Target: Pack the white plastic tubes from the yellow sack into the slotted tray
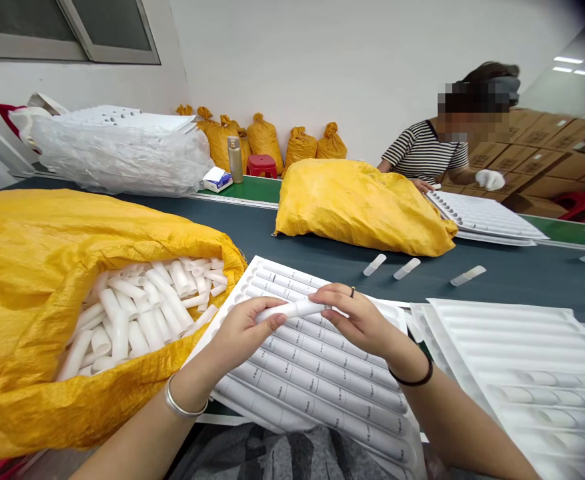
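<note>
White tube [297, 309] is spanning both hands over the near centre; left hand [245, 328] is gripping its left part between thumb and fingers, while right hand [359, 320] is pinching its right end. Just below, a white tray [246, 280] is carrying rows of printed tubes [312, 387]. To the left, an open yellow sack [32, 267] is holding loose tubes [149, 307]. To the right, another tray [502, 327] is bearing several tubes. Farther off, three short pieces [406, 269] are lying on the dark surface [255, 230], near a second yellow sack [357, 207]. Far right, a co-worker [412, 145] is standing beside stacked trays [492, 217].
</note>
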The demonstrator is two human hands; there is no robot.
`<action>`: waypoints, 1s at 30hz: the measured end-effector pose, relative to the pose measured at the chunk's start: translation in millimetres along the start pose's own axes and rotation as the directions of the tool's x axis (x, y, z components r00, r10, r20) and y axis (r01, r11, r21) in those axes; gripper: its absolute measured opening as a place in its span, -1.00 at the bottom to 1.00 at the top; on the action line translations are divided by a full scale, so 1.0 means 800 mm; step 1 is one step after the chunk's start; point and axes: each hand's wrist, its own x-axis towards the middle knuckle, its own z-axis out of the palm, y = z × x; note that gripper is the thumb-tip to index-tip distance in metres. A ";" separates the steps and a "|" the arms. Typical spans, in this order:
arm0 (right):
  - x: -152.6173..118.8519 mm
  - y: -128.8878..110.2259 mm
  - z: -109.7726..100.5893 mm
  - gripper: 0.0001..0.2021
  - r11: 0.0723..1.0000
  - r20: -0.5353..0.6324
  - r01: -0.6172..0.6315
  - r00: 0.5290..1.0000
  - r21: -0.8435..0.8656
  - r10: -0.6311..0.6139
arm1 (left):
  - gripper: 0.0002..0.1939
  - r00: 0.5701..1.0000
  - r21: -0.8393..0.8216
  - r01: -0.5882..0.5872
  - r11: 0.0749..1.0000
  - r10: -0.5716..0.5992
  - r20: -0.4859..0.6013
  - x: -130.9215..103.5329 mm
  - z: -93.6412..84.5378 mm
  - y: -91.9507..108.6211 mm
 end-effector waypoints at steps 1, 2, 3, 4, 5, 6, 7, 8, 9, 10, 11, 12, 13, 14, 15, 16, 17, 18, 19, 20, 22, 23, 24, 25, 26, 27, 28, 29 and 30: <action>0.000 0.000 0.002 -0.66 1.000 -0.004 -0.004 1.000 0.004 0.004 | -0.71 0.999 0.047 -0.039 0.998 0.038 0.021 -0.002 -0.001 0.005; 0.000 -0.001 0.005 -0.66 1.000 -0.017 -0.012 1.000 0.013 0.012 | -0.72 0.996 0.097 -0.084 0.992 0.082 0.025 -0.004 -0.002 0.008; -0.001 -0.001 0.009 -0.66 0.999 -0.035 -0.025 0.999 0.028 0.026 | -0.72 0.991 0.147 -0.134 0.980 0.133 0.018 -0.005 -0.003 0.011; -0.002 -0.001 0.012 -0.67 0.998 -0.053 -0.044 0.997 0.050 0.047 | -0.73 0.982 0.195 -0.186 0.963 0.188 0.007 -0.006 -0.003 0.012; -0.002 -0.001 0.016 -0.69 0.994 -0.071 -0.073 0.994 0.082 0.079 | -0.74 0.970 0.240 -0.236 0.942 0.244 -0.007 -0.007 -0.003 0.012; -0.002 0.000 0.019 -0.71 0.985 -0.084 -0.113 0.989 0.127 0.125 | -0.74 0.954 0.281 -0.283 0.917 0.300 -0.019 -0.008 -0.003 0.011; -0.002 0.001 0.021 -0.73 0.968 -0.086 -0.164 0.979 0.188 0.182 | -0.73 0.935 0.318 -0.327 0.890 0.353 -0.027 -0.008 -0.003 0.009; -0.002 0.002 0.024 -0.74 0.940 -0.075 -0.219 0.966 0.261 0.246 | -0.72 0.915 0.352 -0.365 0.862 0.401 -0.032 -0.008 -0.003 0.007; -0.002 0.002 0.026 -0.74 0.900 -0.050 -0.276 0.949 0.338 0.310 | -0.71 0.896 0.382 -0.399 0.834 0.442 -0.029 -0.008 -0.003 0.004; -0.001 0.003 0.028 -0.73 0.850 -0.016 -0.328 0.930 0.412 0.366 | -0.70 0.880 0.409 -0.426 0.807 0.474 -0.020 -0.008 -0.003 0.002; 0.000 0.003 0.029 -0.71 0.799 0.022 -0.368 0.913 0.476 0.407 | -0.68 0.867 0.435 -0.446 0.782 0.498 -0.005 -0.008 -0.003 0.000; 0.000 0.002 0.031 -0.69 0.754 0.055 -0.395 0.900 0.525 0.433 | -0.67 0.857 0.459 -0.464 0.758 0.515 0.016 -0.008 -0.003 0.000; 0.000 0.000 0.033 -0.69 0.723 0.076 -0.409 0.892 0.556 0.446 | -0.66 0.848 0.481 -0.478 0.735 0.528 0.036 -0.008 -0.003 0.000; 0.000 -0.002 0.035 -0.69 0.709 0.087 -0.414 0.889 0.571 0.449 | -0.66 0.841 0.497 -0.490 0.716 0.538 0.055 -0.009 -0.001 0.002; -0.001 -0.005 0.036 -0.69 0.709 0.087 -0.410 0.891 0.573 0.445 | -0.65 0.835 0.504 -0.500 0.704 0.546 0.066 -0.010 0.000 0.004; -0.003 -0.008 0.038 -0.70 0.722 0.072 -0.400 0.895 0.565 0.439 | -0.64 0.831 0.504 -0.506 0.700 0.552 0.067 -0.012 0.002 0.006; -0.005 -0.012 0.040 -0.70 0.742 0.051 -0.388 0.900 0.546 0.433 | -0.64 0.829 0.493 -0.510 0.705 0.555 0.064 -0.014 0.005 0.008; -0.008 -0.016 0.041 -0.71 0.764 0.025 -0.376 0.904 0.524 0.427 | -0.63 0.830 0.478 -0.509 0.716 0.554 0.054 -0.015 0.009 0.010; -0.011 -0.020 0.042 -0.71 0.787 -0.004 -0.365 0.906 0.498 0.423 | -0.63 0.835 0.460 -0.504 0.731 0.549 0.042 -0.016 0.013 0.010; -0.014 -0.024 0.042 -0.72 0.814 -0.020 -0.355 0.912 0.460 0.409 | -0.62 0.844 0.440 -0.497 0.748 0.535 0.043 -0.016 0.018 0.009; -0.017 -0.027 0.041 -0.73 0.892 0.013 -0.317 0.944 0.323 0.330 | -0.58 0.866 0.403 -0.486 0.776 0.490 0.101 -0.012 0.025 0.005; -0.016 -0.026 0.040 -0.73 0.934 0.058 -0.284 0.959 0.218 0.278 | -0.52 0.875 0.392 -0.479 0.785 0.459 0.151 -0.009 0.027 0.004; -0.014 -0.020 0.037 -0.75 0.961 0.108 -0.264 0.961 0.086 0.254 | -0.44 0.886 0.396 -0.464 0.792 0.422 0.194 -0.005 0.027 0.005; -0.009 -0.011 0.033 -0.76 0.962 0.142 -0.267 0.952 -0.054 0.272 | -0.36 0.895 0.414 -0.446 0.794 0.391 0.214 -0.003 0.024 0.009; -0.003 0.003 0.028 -0.76 0.937 0.139 -0.299 0.935 -0.182 0.326 | -0.28 0.905 0.440 -0.426 0.791 0.376 0.200 -0.003 0.019 0.016; 0.005 0.021 0.020 -0.77 0.887 0.091 -0.364 0.911 -0.283 0.402 | -0.24 0.912 0.458 -0.408 0.790 0.376 0.164 -0.007 0.012 0.027; 0.013 0.044 0.011 -0.77 0.820 0.012 -0.452 0.874 -0.351 0.487 | -0.24 0.916 0.450 -0.393 0.802 0.385 0.114 -0.015 0.005 0.039; 0.021 0.069 0.001 -0.76 0.758 -0.069 -0.531 0.833 -0.377 0.549 | -0.30 0.916 0.409 -0.381 0.829 0.400 0.042 -0.027 -0.003 0.053; 0.028 0.096 -0.009 -0.76 0.701 -0.141 -0.600 0.789 -0.385 0.598 | -0.38 0.918 0.330 -0.374 0.867 0.397 -0.003 -0.044 -0.009 0.066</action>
